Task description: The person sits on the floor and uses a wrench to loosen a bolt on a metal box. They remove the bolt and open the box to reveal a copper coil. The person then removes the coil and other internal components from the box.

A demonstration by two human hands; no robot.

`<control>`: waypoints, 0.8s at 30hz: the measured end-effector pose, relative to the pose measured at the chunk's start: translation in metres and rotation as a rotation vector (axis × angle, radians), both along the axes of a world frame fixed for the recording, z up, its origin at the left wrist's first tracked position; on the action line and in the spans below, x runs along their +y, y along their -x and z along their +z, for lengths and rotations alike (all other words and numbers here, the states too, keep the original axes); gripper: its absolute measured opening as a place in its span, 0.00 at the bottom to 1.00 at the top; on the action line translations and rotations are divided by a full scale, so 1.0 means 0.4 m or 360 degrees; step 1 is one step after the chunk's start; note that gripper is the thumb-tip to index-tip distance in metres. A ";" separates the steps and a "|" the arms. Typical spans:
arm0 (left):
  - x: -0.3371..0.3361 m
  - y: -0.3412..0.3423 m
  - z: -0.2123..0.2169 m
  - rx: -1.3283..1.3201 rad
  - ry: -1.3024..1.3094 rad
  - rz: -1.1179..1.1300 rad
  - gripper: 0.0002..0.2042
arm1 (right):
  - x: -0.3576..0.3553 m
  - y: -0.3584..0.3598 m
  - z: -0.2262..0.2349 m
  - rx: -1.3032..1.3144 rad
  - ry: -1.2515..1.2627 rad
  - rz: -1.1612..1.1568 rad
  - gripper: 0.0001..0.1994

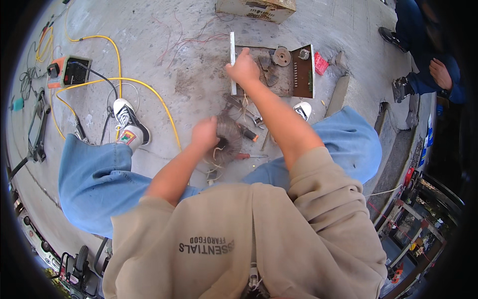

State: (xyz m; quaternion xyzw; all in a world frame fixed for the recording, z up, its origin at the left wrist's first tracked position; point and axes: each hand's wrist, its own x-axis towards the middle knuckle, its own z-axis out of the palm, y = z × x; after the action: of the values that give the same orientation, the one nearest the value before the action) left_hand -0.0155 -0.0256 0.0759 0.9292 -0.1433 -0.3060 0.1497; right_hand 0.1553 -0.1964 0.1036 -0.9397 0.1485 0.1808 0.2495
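Observation:
My left hand (205, 133), a little blurred, is closed on the side of a brown ring-shaped wire coil (230, 133), which has pale leads hanging from it. Further out, my right hand (244, 68) grips the upright left wall of an open, rusty metal case (303, 82) on the ground. Inside the case lies a round metal disc (282, 56) with a centre hole. To the right of the coil is a tool with a black and orange handle (249, 133). A red-handled screwdriver (244, 156) lies close to the coil's near side.
A second rusty metal box (256, 9) stands beyond the case, and a red packet (320, 64) lies to its right. Yellow cable (149, 85) loops across the concrete near an orange box (62, 72). At right are a concrete kerb (343, 94) and another person's hand (440, 74).

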 end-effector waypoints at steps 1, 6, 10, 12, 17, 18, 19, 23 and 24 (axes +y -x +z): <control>0.000 -0.013 0.010 0.0013 0.0010 -0.0032 0.30 | -0.009 -0.008 0.006 0.0035 0.0013 0.0052 0.26; 0.009 -0.029 -0.004 0.0098 -0.0033 -0.0202 0.32 | -0.019 -0.049 -0.004 -0.0082 0.0025 0.0213 0.26; 0.027 -0.051 -0.005 0.0240 -0.0050 -0.0197 0.32 | -0.067 -0.154 0.017 -0.0273 0.0076 0.0077 0.27; 0.047 -0.073 0.015 0.0285 -0.0092 -0.0103 0.31 | -0.063 -0.198 0.037 -0.0294 0.0046 -0.0015 0.28; 0.101 -0.083 0.033 0.0203 -0.0130 0.0122 0.30 | -0.015 -0.224 -0.041 -0.0129 -0.0305 -0.0193 0.28; 0.111 -0.088 0.026 0.0173 -0.0145 0.0150 0.30 | -0.029 -0.214 -0.058 -0.0186 -0.0243 -0.0082 0.26; 0.127 -0.092 0.044 0.0192 -0.0137 0.0193 0.30 | -0.013 -0.181 -0.029 -0.0228 -0.0204 0.0067 0.24; 0.195 -0.100 0.022 0.0182 0.0021 0.0262 0.29 | -0.067 0.017 -0.026 -0.0789 -0.0475 0.0510 0.14; 0.199 -0.109 0.018 0.0198 0.0036 0.0257 0.29 | -0.080 0.081 -0.054 -0.0580 -0.0408 0.0681 0.13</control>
State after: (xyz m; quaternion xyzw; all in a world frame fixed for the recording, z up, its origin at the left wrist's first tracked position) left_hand 0.0279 0.0540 0.0831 0.9152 -0.0618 -0.3484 0.1930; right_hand 0.1230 -0.2285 0.0818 -0.9274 -0.1239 0.0750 0.3449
